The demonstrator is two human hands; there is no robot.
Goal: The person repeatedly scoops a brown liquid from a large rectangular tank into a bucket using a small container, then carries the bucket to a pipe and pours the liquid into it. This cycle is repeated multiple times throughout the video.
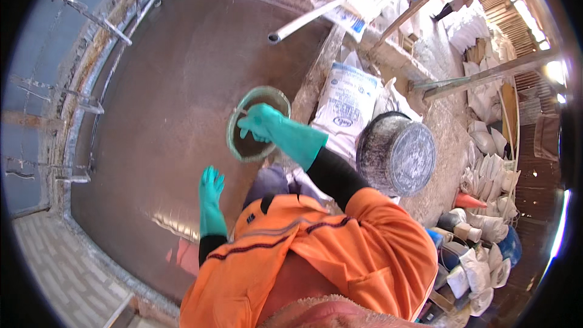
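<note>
A green round bucket (233, 140) is at the pool of murky brown liquid (152, 85), in front of me. My right hand (260, 123), in a long teal rubber glove, is over the bucket's mouth with its fingers curled. It seems closed round the bucket's handle, of which only a short piece shows near the rim. The hand hides much of the bucket's inside. My left hand (211, 189), gloved alike, hangs over the liquid to the left of my legs. Its fingers are spread and it holds nothing.
On the ledge to my right lie a printed white sack (346, 97) and a dark round tub (398, 155), its base showing. A pale pipe (306, 21) juts over the pool's far corner. Wooden beams (492, 76) cross at right. Several sacks (489, 164) are piled beyond.
</note>
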